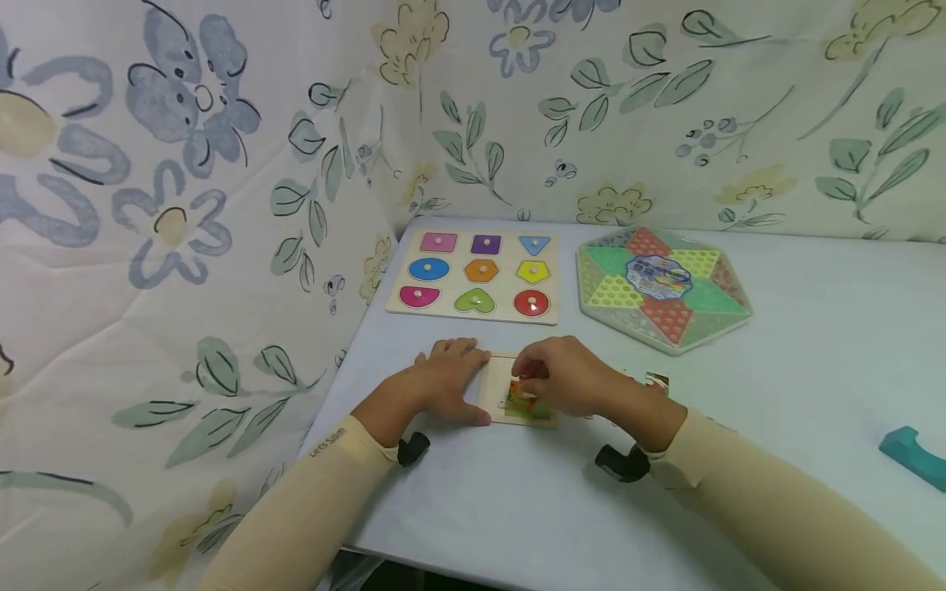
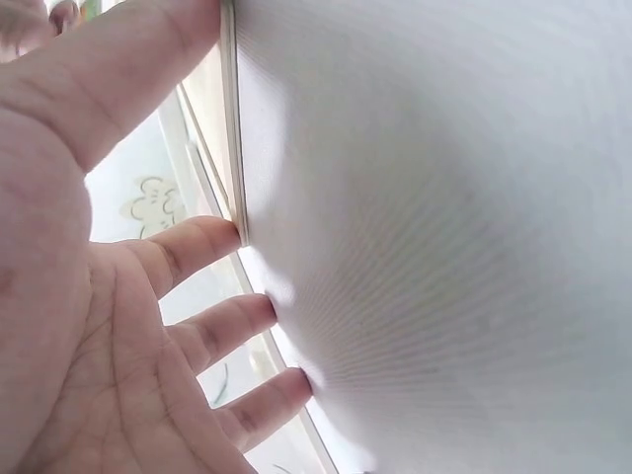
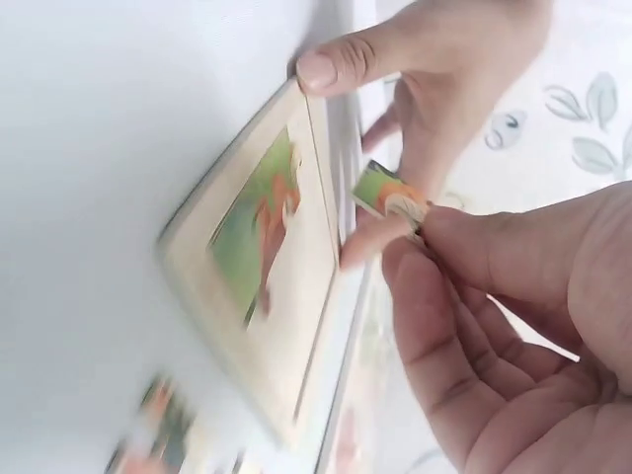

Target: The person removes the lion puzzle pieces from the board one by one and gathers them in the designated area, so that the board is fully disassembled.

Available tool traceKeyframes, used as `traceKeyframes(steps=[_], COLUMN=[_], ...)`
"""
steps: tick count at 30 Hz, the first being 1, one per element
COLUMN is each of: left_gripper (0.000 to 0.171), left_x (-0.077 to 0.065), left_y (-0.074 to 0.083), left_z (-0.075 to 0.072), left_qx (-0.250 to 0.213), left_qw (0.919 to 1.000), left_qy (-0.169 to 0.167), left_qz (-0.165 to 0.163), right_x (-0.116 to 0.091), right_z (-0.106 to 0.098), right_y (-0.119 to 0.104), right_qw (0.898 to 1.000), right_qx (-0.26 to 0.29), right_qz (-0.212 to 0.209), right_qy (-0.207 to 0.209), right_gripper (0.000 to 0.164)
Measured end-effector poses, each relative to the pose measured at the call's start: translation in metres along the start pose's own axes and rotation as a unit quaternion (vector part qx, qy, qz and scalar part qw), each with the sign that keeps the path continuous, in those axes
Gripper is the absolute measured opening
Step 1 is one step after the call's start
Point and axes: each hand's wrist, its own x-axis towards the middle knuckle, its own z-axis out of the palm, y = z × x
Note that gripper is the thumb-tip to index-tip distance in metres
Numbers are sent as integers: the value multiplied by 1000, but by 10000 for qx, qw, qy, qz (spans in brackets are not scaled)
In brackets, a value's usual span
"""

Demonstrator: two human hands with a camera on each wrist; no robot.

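Note:
A small wooden jigsaw tray lies on the white table, with part of an orange and green picture filled in along one side. My left hand is at the tray's left side, thumb and index fingertips touching its edge, the other fingers spread straight on the table. Just above the tray, my right hand pinches a jigsaw piece between thumb and index finger. This piece is green and orange and appears tilted in the right wrist view. Loose jigsaw pieces lie beside the tray, partly hidden by my right wrist in the head view.
Behind the tray lies a wooden shape-puzzle board with coloured knobbed shapes. To its right is a hexagonal game board in a clear cover. A teal curved object sits far right. Floral cloth hangs at the left and back.

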Motion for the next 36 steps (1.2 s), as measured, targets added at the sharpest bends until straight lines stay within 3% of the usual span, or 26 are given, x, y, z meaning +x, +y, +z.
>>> traceKeyframes(steps=[8,12,16,21,28,36], left_gripper=[103,103,103,102,102,101], left_x=[-3,-3,-3,-5,-3,-4], left_y=[0,0,0,4,1,3], left_z=[-2,-3,-3,-2,-2,-3], left_qx=[14,44,59,-38,-40,-139], left_qw=[10000,10000,10000,10000,9999,9999], left_qy=[20,29,54,60,92,40], left_qz=[40,5,-2,58,55,61], right_x=[-47,-65,-72,-74,-66,-35], right_z=[-4,2,7,11,6,15], right_y=[39,52,55,53,42,11], right_qw=[9992,9998,9995,9965,9958,9868], right_qx=[222,128,-300,-766,-851,-1610], right_qz=[30,-1,22,83,129,141], right_qy=[-336,-163,101,321,322,41], right_gripper=[9,10,11,11,25,49])
